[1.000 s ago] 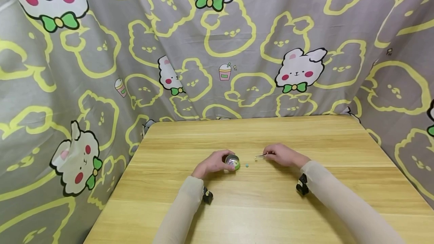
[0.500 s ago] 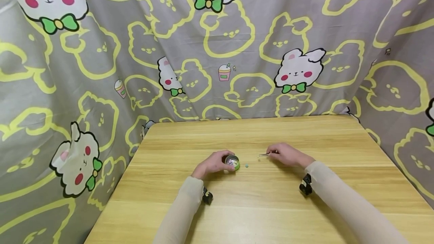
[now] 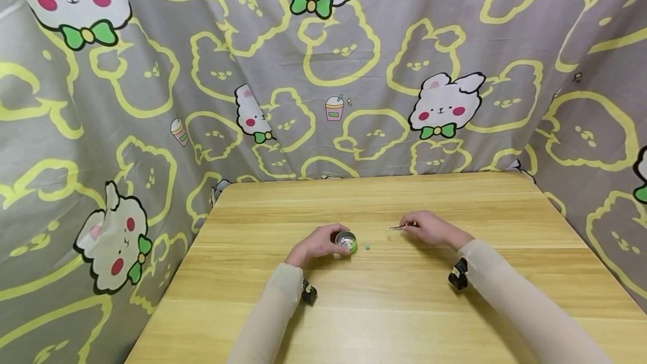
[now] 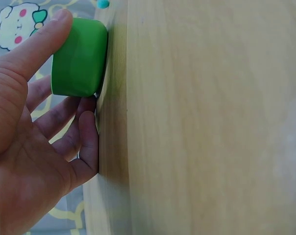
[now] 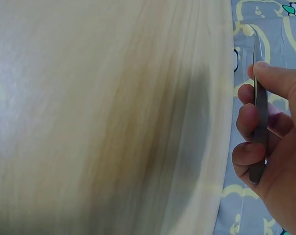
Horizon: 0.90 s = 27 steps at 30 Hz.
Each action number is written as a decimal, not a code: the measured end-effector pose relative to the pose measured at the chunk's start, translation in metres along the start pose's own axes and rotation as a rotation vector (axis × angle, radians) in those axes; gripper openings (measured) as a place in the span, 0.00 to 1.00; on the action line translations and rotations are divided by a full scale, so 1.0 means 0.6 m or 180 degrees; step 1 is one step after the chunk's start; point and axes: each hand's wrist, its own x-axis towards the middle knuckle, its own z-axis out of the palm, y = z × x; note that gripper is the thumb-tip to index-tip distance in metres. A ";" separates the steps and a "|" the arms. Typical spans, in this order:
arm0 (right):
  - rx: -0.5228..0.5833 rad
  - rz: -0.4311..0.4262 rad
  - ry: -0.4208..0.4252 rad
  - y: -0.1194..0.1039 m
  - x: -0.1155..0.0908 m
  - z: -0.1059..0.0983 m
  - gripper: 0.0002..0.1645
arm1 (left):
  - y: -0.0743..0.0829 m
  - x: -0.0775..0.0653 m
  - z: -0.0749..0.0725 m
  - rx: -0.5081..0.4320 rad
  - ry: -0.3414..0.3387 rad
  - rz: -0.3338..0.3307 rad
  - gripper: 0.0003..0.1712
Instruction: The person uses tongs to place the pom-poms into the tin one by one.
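My left hand (image 3: 319,242) holds a small round green tin (image 3: 353,249) on the table, thumb on the near side and fingers around the back. Small pale and coloured pieces lie inside it, too tiny to make out. In the left wrist view the tin's green wall (image 4: 80,58) fills the grip. Off to the right, my right hand (image 3: 429,229) pinches silver tweezers (image 5: 259,122) between thumb and fingers, tips pointing left. A small pale yellow bead (image 5: 249,31) sits at the tweezer tips. One teal bead (image 3: 367,247) lies on the table just right of the tin.
The wooden table (image 3: 379,308) extends around both hands. A grey curtain (image 3: 303,145) with cartoon prints hangs behind it and at both sides. Dark devices are strapped at both wrists.
My right hand has moved a little right and away from the tin, carrying the tweezers. The left hand, the tin and the teal bead stay where they were.
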 end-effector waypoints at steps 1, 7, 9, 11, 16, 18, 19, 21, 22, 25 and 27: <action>0.0003 0.0000 0.0003 0.000 0.000 0.000 0.06 | 0.000 0.000 0.000 0.0006 0.0001 -0.0008 0.30; 0.0025 -0.0035 0.0015 -0.004 0.006 0.000 0.07 | 0.000 0.000 0.000 0.0031 0.0002 -0.0023 0.31; 0.0025 -0.0049 0.0017 -0.006 0.009 0.000 0.07 | -0.001 0.001 0.000 0.0029 0.0002 -0.0013 0.31; 0.0018 -0.0064 0.0024 -0.009 0.012 0.000 0.07 | -0.001 0.001 0.000 0.0026 0.0001 -0.0003 0.31; 0.0023 -0.0071 0.0010 -0.018 0.019 -0.002 0.07 | 0.000 0.000 -0.001 0.0019 -0.0002 0.0019 0.30; 0.0008 -0.0071 -0.0012 -0.021 0.022 -0.003 0.08 | 0.000 0.000 -0.001 0.0020 -0.0006 0.0021 0.30; -0.0003 -0.0061 -0.0021 -0.023 0.024 -0.002 0.08 | 0.000 0.000 -0.001 0.0025 -0.0009 0.0018 0.30; -0.0001 -0.0054 -0.0042 -0.027 0.028 -0.003 0.08 | 0.001 -0.001 -0.001 0.0025 -0.0017 0.0015 0.31; -0.0010 -0.0063 -0.0048 -0.029 0.030 -0.003 0.08 | 0.002 -0.001 -0.001 0.0022 -0.0018 0.0025 0.31; -0.0012 -0.0107 -0.0051 -0.035 0.034 -0.004 0.08 | 0.003 -0.002 -0.001 -0.0003 -0.0016 0.0046 0.31; -0.0020 -0.0151 -0.0046 -0.040 0.037 -0.004 0.08 | 0.004 -0.003 -0.001 -0.0019 -0.0013 0.0046 0.30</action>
